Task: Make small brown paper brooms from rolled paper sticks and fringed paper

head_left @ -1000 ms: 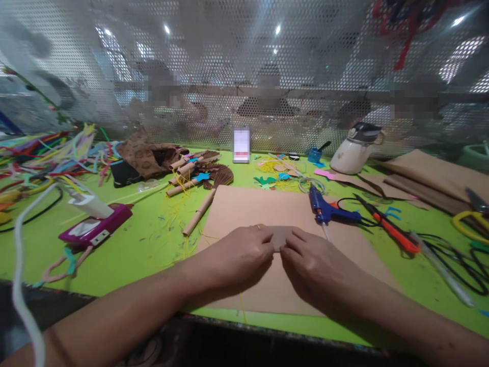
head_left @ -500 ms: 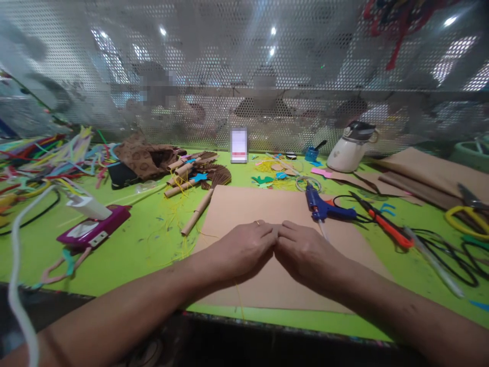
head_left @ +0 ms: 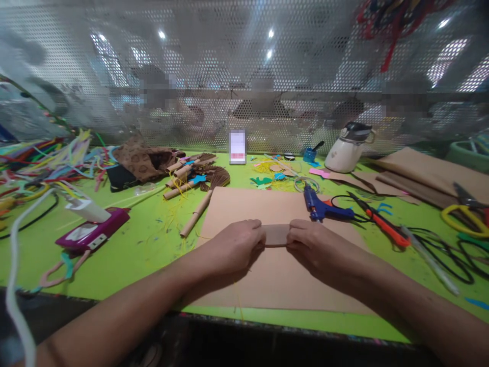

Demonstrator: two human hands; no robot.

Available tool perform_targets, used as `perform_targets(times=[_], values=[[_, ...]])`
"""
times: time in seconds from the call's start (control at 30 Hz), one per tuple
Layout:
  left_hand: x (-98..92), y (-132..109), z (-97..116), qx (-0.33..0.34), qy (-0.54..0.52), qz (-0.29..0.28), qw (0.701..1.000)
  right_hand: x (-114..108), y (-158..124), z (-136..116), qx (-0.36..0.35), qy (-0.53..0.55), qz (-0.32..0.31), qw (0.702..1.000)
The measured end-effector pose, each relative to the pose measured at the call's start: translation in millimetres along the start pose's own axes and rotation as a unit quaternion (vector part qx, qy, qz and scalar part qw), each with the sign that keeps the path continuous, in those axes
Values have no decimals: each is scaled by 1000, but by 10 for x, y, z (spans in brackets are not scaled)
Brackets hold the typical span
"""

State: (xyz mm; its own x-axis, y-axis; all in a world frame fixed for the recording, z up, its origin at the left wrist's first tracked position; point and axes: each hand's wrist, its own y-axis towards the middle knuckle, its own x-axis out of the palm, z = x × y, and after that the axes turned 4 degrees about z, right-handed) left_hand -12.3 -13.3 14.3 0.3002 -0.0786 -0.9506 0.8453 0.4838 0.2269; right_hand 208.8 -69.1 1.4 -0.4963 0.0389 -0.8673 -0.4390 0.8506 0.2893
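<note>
A small rolled piece of brown paper (head_left: 275, 235) lies across the big brown sheet (head_left: 267, 275) on the green table. My left hand (head_left: 235, 244) has its fingers curled over the roll's left end. My right hand (head_left: 319, 248) is curled over its right end. Both hands press it against the sheet, and the middle of the roll shows between them. A blue glue gun (head_left: 321, 206) rests just beyond my right hand, at the sheet's far right corner.
Finished brown paper rolls and fans (head_left: 194, 178) lie at the back left, beside coloured pipe cleaners (head_left: 42, 158). A purple device (head_left: 91, 232) sits left. Orange cutter (head_left: 382, 224), black cable, yellow scissors (head_left: 464, 216) and a white jug (head_left: 346, 150) are right. A mesh screen stands behind.
My hands were touching over the paper piece; they have slid apart to its ends, uncovering the roll's middle. The view has shifted slightly.
</note>
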Motion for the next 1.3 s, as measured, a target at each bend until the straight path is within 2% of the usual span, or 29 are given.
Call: perform_targets(times=[0.13, 0.4, 0.53, 0.63, 0.7, 0.77, 0.87, 0.93, 1.0, 1.13, 1.23, 1.3], values=[[-88, -22, 2, -37, -26, -15, 999, 9, 0, 12, 9, -9, -10, 1000], [-236, -25, 7, -61, -50, -73, 994, -21, -21, 16, 35, 2, -8, 999], [-251, -4, 12, -69, -69, -69, 993, -41, 0, -24, 47, 27, -13, 998], [-266, 23, -3, -90, -121, -52, 987, -103, 12, -64, 95, 68, -11, 993], [-292, 34, -23, -104, -199, -42, 973, -193, 16, -79, 121, 128, -37, 984], [-322, 38, -48, -110, -307, -51, 944, -301, 19, -74, 127, 221, -77, 964], [-339, 34, -78, -125, -437, -103, 885, -400, 31, -46, 127, 330, -129, 927], [-324, 29, -81, -139, -449, -133, 873, -383, 44, -32, 138, 333, -146, 921], [-292, 26, -67, -141, -388, -128, 902, -304, 56, -29, 145, 275, -133, 941], [-179, 36, -41, -99, -195, -71, 973, -92, 64, -30, 141, 118, -64, 981], [-55, 57, -70, -36, -116, -30, 992, 13, 67, -22, 106, 71, -27, 991], [19, 72, -97, -19, -91, -18, 996, 55, 77, -19, 75, 60, -12, 995]])
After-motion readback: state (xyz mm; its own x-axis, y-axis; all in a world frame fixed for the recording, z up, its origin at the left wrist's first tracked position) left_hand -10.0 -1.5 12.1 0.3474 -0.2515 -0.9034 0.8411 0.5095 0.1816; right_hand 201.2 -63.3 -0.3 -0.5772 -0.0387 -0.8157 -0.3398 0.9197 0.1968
